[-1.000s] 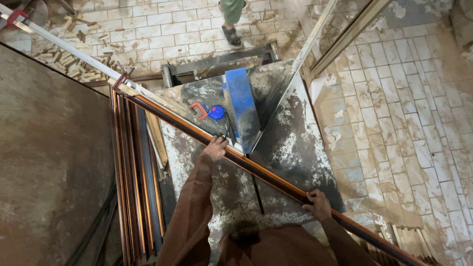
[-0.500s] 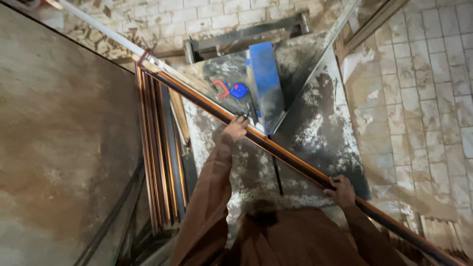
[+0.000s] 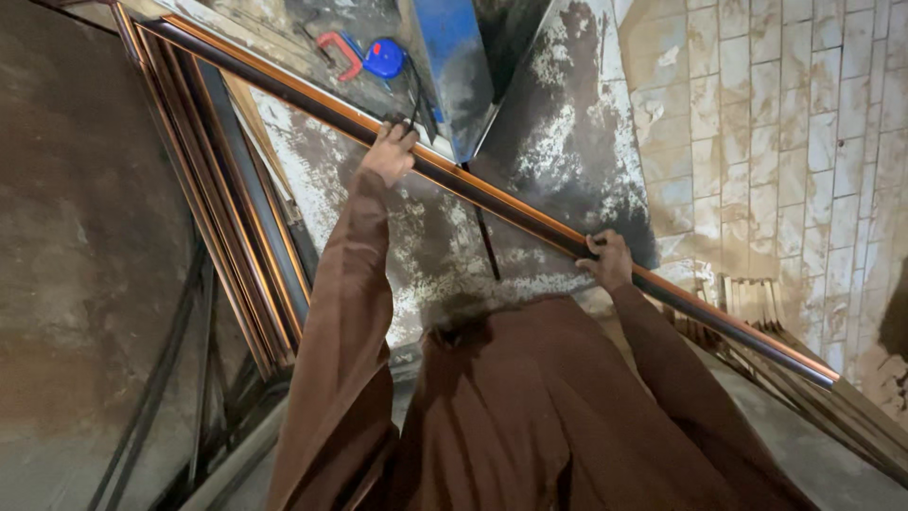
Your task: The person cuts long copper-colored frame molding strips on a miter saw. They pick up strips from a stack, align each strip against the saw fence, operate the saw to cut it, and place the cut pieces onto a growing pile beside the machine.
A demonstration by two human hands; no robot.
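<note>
I hold a long brown-and-orange metal bar [image 3: 501,203] that runs slantwise from the upper left to the lower right. My left hand [image 3: 390,151] grips it near its middle, arm stretched out in a brown sleeve. My right hand [image 3: 607,260] grips it further down towards the right end. The bar hangs over a stained, paint-spattered work table [image 3: 567,123].
Several similar long bars [image 3: 241,227] lean in a stack at the left, against a dark wall [image 3: 85,237]. A blue upright machine part [image 3: 452,66], a red clamp [image 3: 336,52] and a blue tape measure [image 3: 385,59] lie on the table. Tiled floor [image 3: 794,132] at right; more slats [image 3: 757,303] lower right.
The view has tipped downward and closer: table and bar slid up in the picture. Both hands keep their grip on the bar, which has shifted slightly toward the upper left.
</note>
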